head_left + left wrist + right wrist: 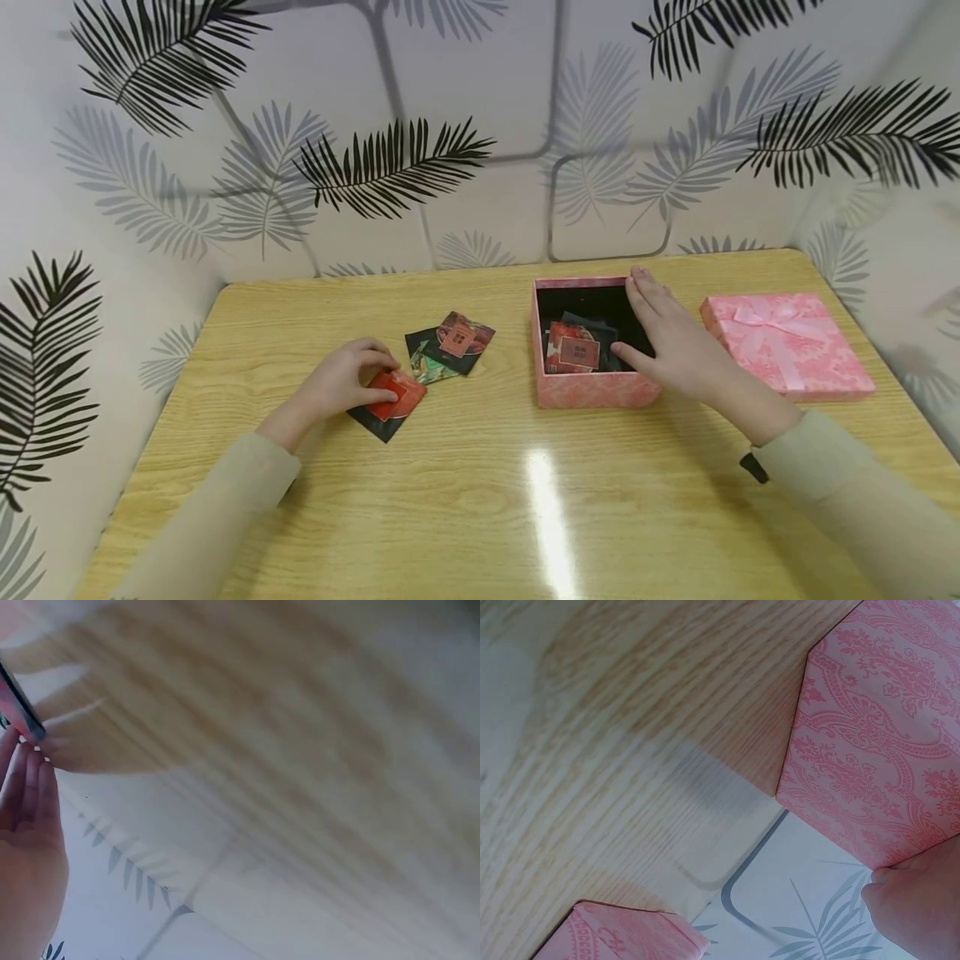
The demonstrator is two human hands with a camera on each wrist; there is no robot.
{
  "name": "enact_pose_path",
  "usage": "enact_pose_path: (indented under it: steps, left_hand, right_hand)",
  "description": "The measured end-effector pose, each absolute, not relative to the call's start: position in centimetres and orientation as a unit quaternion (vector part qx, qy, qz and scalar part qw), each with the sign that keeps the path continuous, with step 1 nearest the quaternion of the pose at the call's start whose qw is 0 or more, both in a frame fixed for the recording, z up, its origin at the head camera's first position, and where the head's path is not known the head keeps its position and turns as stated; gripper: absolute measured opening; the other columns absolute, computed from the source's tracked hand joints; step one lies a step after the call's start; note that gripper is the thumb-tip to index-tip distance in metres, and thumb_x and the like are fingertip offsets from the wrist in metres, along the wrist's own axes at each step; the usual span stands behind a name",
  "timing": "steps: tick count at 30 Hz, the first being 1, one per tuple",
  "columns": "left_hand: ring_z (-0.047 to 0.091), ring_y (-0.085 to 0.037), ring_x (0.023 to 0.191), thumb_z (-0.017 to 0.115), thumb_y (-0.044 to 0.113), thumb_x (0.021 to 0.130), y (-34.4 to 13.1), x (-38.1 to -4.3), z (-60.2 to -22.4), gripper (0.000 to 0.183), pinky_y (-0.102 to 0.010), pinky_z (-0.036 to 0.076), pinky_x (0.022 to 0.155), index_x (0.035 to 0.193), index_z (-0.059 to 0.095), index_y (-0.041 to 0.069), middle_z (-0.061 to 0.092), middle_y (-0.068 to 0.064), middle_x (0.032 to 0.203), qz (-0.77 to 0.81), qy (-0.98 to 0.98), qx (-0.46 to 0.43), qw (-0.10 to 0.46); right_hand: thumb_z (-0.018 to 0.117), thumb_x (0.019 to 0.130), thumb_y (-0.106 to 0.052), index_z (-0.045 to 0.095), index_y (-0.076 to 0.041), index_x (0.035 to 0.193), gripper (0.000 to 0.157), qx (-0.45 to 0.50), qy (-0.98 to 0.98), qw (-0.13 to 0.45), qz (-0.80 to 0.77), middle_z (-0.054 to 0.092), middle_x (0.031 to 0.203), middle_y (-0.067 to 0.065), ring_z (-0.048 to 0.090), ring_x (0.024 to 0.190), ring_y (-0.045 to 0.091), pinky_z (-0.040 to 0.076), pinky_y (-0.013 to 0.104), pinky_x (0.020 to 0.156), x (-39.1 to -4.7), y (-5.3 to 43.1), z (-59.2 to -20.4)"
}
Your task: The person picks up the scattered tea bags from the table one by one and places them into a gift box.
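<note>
On the left part of the table, my left hand (339, 385) pinches a flat red-and-black packet (411, 397) between thumb and fingers. The left wrist view has this hand (31, 825) at its edge, fingertips at the packet (16, 705). Just beyond lie a green packet (429, 367) and a dark red-and-black packet (471, 340), overlapping. My right hand (678, 342) rests over the right wall of an open pink box (592, 392), fingers fairly straight, thumb reaching inside. Several packets lie in the box, a red-fronted packet (573, 350) on top. In the right wrist view, the hand (919, 900) touches the box's rim.
The pink box lid (810, 358) with a ribbon bow lies to the right of the box. A wooden table (450, 492) carries everything. Behind it stands a leaf-patterned wall covering (495, 208).
</note>
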State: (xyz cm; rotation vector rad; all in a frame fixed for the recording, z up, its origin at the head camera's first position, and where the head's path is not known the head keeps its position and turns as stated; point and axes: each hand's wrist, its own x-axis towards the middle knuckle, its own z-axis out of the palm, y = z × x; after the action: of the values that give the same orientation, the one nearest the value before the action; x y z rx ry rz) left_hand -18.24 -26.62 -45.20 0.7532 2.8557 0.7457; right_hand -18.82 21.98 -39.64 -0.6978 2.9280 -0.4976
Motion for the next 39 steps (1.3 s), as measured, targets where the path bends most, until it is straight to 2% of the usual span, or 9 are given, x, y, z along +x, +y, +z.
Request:
enact_pose_path:
  steps: [5,13,22,28,31,35,37,39]
  left_hand:
    - [0.066,-0.032,0.110,0.093,0.016,0.084,-26.9,-18.4,-45.2,0.030,-0.053,0.056,0.102,0.109,0.080,0.008,0.070,-0.012,0.117,0.241,0.933,0.265,0.044]
    - [0.066,-0.034,0.112,0.091,0.021,0.087,-26.9,-18.1,-45.0,0.041,-0.055,0.056,0.102,0.122,0.078,0.004,0.069,-0.014,0.121,0.222,0.939,0.258,0.051]
    - [0.062,-0.037,0.119,0.092,0.016,0.085,-27.7,-17.9,-45.2,0.051,-0.057,0.054,0.105,0.130,0.074,0.001,0.065,-0.016,0.129,0.237,0.929,0.274,0.073]
    - [0.063,-0.034,0.116,0.094,0.016,0.082,-27.4,-18.4,-44.7,0.040,-0.055,0.055,0.105,0.117,0.076,0.004,0.067,-0.014,0.124,0.231,0.929,0.281,0.073]
    - [0.064,-0.033,0.112,0.095,0.012,0.080,-27.3,-18.7,-44.7,0.038,-0.054,0.056,0.103,0.110,0.072,0.005,0.068,-0.013,0.118,0.254,0.925,0.269,0.085]
    - [0.068,-0.031,0.107,0.093,0.008,0.082,-27.4,-19.0,-44.7,0.039,-0.053,0.057,0.102,0.112,0.069,0.003,0.071,-0.013,0.113,0.299,0.920,0.233,0.102]
    - [0.068,-0.029,0.103,0.090,0.006,0.084,-27.5,-19.2,-44.8,0.035,-0.049,0.058,0.098,0.112,0.071,0.002,0.073,-0.013,0.111,0.318,0.918,0.212,0.106]
    - [0.068,-0.026,0.098,0.087,0.005,0.087,-27.6,-19.4,-44.9,0.028,-0.041,0.060,0.092,0.111,0.073,0.002,0.075,-0.014,0.108,0.332,0.917,0.194,0.107]
  right_hand:
    - [0.060,0.107,-0.043,0.003,0.001,0.169,0.095,-0.227,0.959,0.047,-0.162,-0.002,0.179,0.018,0.003,0.167,0.039,0.014,0.060,0.134,-18.8,21.9,-39.6]
    - [0.060,0.107,-0.043,0.003,0.002,0.169,0.095,-0.228,0.959,0.046,-0.162,-0.003,0.179,0.019,0.002,0.167,0.039,0.013,0.059,0.134,-18.8,22.0,-39.7]
    - [0.060,0.107,-0.043,0.003,0.002,0.169,0.095,-0.230,0.959,0.044,-0.161,-0.001,0.179,0.020,0.003,0.167,0.040,0.013,0.060,0.134,-18.9,22.0,-39.8]
    - [0.060,0.107,-0.043,0.003,0.001,0.169,0.095,-0.230,0.958,0.043,-0.165,-0.002,0.179,0.018,0.002,0.167,0.039,0.012,0.059,0.135,-18.8,22.1,-39.7]
    - [0.060,0.107,-0.044,0.003,0.001,0.169,0.095,-0.230,0.958,0.042,-0.165,-0.001,0.179,0.019,0.003,0.167,0.039,0.012,0.059,0.135,-18.7,22.1,-39.7]
    - [0.060,0.107,-0.043,0.004,0.001,0.169,0.095,-0.232,0.958,0.040,-0.165,-0.001,0.179,0.019,0.004,0.167,0.039,0.011,0.058,0.135,-18.8,22.1,-39.7]
    - [0.060,0.107,-0.043,0.004,0.002,0.169,0.095,-0.234,0.957,0.039,-0.164,-0.001,0.179,0.019,0.004,0.167,0.039,0.012,0.058,0.135,-18.8,22.2,-39.7]
    - [0.060,0.107,-0.043,0.004,0.002,0.169,0.094,-0.235,0.957,0.038,-0.164,0.000,0.179,0.019,0.004,0.167,0.039,0.012,0.058,0.135,-18.8,22.2,-39.7]
